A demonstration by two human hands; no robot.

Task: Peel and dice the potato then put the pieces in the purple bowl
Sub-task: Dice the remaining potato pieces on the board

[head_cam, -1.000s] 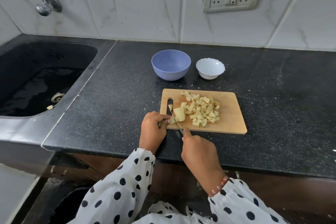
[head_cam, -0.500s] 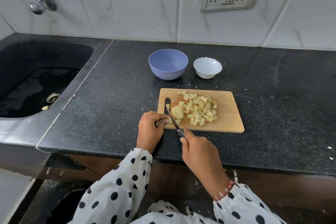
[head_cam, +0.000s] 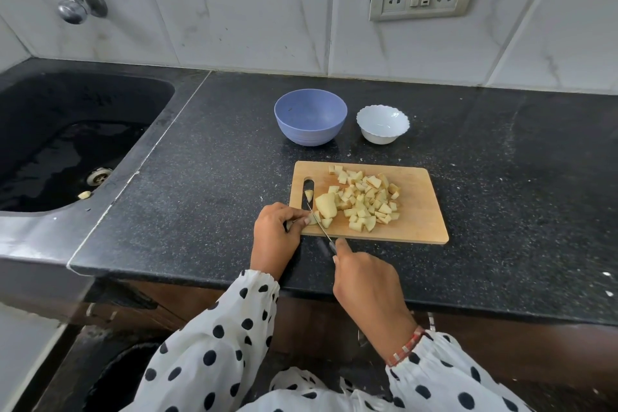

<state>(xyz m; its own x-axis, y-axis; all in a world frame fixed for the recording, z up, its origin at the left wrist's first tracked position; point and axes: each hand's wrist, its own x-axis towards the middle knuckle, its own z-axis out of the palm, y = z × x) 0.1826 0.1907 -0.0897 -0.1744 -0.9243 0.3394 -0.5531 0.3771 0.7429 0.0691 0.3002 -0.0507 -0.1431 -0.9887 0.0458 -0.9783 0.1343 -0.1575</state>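
Knife (head_cam: 318, 220) has dropped onto the potato strip (head_cam: 314, 218); left hand (head_cam: 277, 227) pinches it, right hand (head_cam: 363, 278) grasps the handle; purple bowl (head_cam: 310, 117) still empty.

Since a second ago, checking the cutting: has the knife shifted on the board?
Yes. The knife has slid left, away from the big potato piece, toward the board's slot.

Diced potato (head_cam: 366, 202) heaped on board; purple bowl (head_cam: 310, 117) upright.

Right hand (head_cam: 364, 281) gripping knife (head_cam: 319, 224), slicing potato piece (head_cam: 313, 218) pinched by left hand (head_cam: 276, 232) on cutting board (head_cam: 421, 211); purple bowl (head_cam: 310, 117) behind
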